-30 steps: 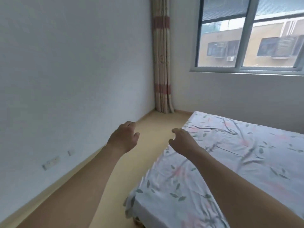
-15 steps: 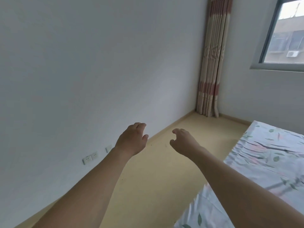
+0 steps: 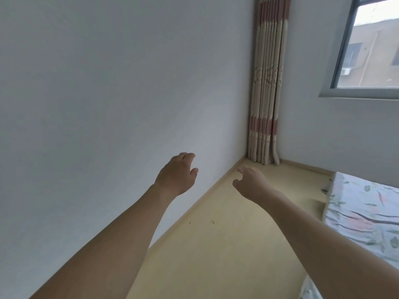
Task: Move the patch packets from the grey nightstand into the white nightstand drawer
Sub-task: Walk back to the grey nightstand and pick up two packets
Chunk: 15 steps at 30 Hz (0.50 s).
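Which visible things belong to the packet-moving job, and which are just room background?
Job:
left hand, empty
right hand, empty
No packets or nightstands in view.

Background:
wall
curtain
window
floor
bed

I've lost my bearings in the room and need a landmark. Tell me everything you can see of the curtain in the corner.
The curtain hangs gathered in tight vertical folds in the room corner, left of the window. It looks like beige fabric with two reddish-pink bands, one near the top and one low down, and a pale leaf-like pattern between. Its hem reaches the yellowish floor, bunching slightly at the skirting. Neither hand touches it.
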Available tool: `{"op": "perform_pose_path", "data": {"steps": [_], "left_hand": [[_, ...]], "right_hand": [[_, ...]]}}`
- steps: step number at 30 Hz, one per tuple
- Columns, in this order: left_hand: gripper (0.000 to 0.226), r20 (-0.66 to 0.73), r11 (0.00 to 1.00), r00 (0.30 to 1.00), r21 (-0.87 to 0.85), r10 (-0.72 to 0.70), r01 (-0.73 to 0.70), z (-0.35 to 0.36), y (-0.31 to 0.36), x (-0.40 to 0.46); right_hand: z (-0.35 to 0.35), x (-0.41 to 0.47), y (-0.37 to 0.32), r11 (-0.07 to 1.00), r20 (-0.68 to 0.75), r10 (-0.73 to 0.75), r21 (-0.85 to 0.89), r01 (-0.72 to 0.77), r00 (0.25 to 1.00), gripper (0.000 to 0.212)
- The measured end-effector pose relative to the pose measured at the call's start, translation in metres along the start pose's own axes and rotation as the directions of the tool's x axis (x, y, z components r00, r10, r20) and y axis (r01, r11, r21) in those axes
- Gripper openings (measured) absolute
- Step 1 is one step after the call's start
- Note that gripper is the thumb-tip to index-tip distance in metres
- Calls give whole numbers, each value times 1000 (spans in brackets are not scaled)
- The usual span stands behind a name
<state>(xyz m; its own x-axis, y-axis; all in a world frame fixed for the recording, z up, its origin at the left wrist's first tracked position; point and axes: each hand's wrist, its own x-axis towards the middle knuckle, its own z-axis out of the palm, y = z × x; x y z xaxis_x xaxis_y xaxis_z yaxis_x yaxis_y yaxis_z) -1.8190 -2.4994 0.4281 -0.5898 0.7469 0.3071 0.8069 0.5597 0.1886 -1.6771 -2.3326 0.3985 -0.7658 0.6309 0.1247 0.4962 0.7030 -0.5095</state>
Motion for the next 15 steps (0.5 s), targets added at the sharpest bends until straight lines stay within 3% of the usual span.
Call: {"op": "perform_pose_path", "data": {"steps": [8,12,15], "left_hand": [[49,-23,987,988,-48,150,-151,71,-55,210],[49,5,983,985,-71,172,-171,93,-77,326],[49,-17,973,979,-103,205,-206,106,-73,413]], "right_hand": [[33,204,13,995,-65,90,-29,-92,994,56],[28,308,24,992,-77,121,-34,-124,990,21],[8,377,41,987,-153,146,-41,-154,977,28]]}}
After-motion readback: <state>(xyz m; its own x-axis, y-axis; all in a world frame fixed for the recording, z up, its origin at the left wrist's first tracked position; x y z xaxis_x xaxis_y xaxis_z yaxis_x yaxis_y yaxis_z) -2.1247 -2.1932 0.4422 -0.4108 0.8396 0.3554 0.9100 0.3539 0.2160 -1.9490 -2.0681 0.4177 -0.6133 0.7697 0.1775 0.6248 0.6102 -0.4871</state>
